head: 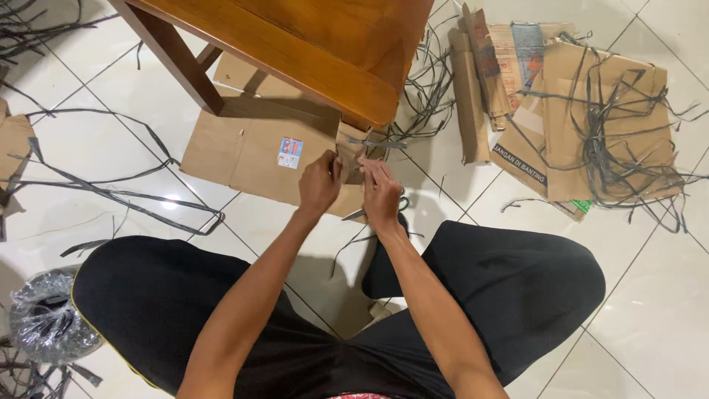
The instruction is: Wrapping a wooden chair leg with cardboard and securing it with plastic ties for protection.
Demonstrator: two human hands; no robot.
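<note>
Thin grey strap [354,159], kinked, pinched between left hand [319,183] and right hand [382,193], above flat cardboard [244,148]

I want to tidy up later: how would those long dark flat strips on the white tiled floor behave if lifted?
The long dark flat strips would probably flop and dangle, since they lie in loose curves and loops. They look thin, so likely light. The tangle on the flattened brown cardboard suggests they would snag together.
</note>
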